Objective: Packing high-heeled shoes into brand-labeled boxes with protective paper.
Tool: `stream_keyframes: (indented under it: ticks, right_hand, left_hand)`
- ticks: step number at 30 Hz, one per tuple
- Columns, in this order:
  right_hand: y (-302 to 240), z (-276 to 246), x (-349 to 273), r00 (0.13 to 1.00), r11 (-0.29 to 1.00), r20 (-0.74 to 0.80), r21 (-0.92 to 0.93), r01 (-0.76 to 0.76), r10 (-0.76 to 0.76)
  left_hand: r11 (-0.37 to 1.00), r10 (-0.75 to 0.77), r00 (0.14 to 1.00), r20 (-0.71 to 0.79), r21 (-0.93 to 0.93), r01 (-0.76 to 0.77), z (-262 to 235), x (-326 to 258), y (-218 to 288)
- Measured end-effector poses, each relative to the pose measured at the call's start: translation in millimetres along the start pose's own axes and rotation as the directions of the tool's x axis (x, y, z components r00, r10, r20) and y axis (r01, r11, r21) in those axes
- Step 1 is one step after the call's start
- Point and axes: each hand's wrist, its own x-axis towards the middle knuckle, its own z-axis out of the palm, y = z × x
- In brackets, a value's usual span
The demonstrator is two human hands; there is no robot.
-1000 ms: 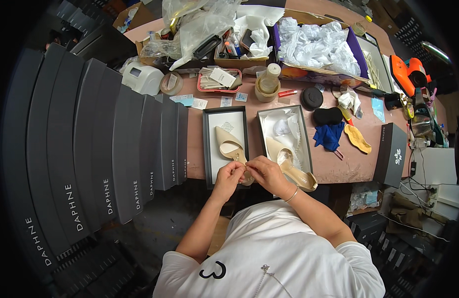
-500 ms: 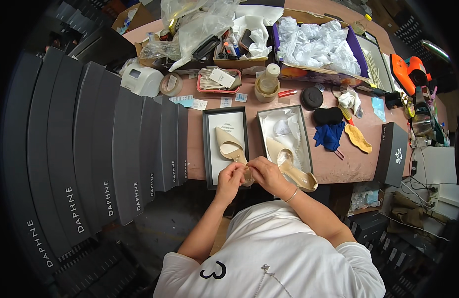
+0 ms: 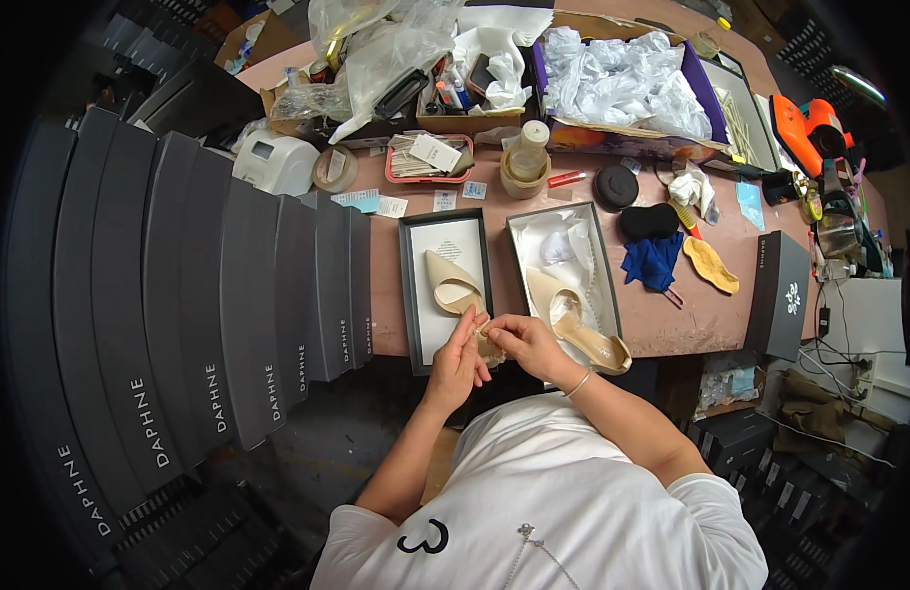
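Note:
A beige pointed slingback shoe (image 3: 441, 267) rests over a dark, white-lined box part (image 3: 427, 329), toe pointing away from me. My left hand (image 3: 458, 364) is at its heel end, fingers stretched along the strap area and thumb close to the other hand. With fingertips pinched, my right hand (image 3: 524, 342) holds the strap at the same spot; the fingers hide the exact grip. Its matching beige shoe (image 3: 547, 292) lies in the dark box (image 3: 612, 280) to the right, on white tissue paper (image 3: 585, 244), its heel end over the near edge.
Stacked dark shoeboxes (image 3: 189, 295) rise at my left, and another dark box (image 3: 776, 300) stands right. Behind are a pink tray (image 3: 430, 179), a glue bottle in a cup (image 3: 526, 167) and a purple carton of crumpled paper (image 3: 716, 123). A blue cloth (image 3: 652, 264) and yellow sponge (image 3: 711, 267) lie right.
My left hand's fingers have straightened from a pinch and lie along the shoe's heel end. My right hand has shifted slightly left, still pinching. The view has moved a little.

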Motion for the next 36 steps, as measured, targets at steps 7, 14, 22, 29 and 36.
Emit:
stream_keyframes:
  ticks: [7, 14, 22, 29, 36]
  right_hand:
    - [5.1, -1.4, -0.5, 0.999, 0.997, 0.0, 0.072, -0.041, 0.041]
    - [8.0, -3.8, -0.8, 0.995, 0.979, 0.0, 0.18, -0.1, 0.102]
    - [8.9, -1.4, 0.3, 0.994, 0.987, -0.017, 0.127, -0.102, 0.105]
    - [13.1, -3.3, 0.4, 0.991, 0.987, 0.003, 0.084, -0.136, 0.137]
    - [16.5, -14.7, -3.8, 0.973, 0.967, -0.041, 0.134, -0.219, 0.226]
  left_hand:
    - [0.993, -0.038, 0.998, 0.046, 0.114, 0.032, 5.0, -2.5, 9.3]
    - [0.979, -0.004, 0.999, 0.041, 0.202, -0.004, 7.5, -4.7, 13.8]
    - [0.983, -0.004, 0.999, 0.051, 0.185, -0.006, 6.5, -6.4, 13.1]
    - [1.0, -0.019, 0.999, 0.026, -0.001, 0.019, 6.7, -7.8, 7.4]
    - [0.982, -0.039, 0.998, -0.043, -0.187, 0.03, -23.1, 7.7, 0.0]
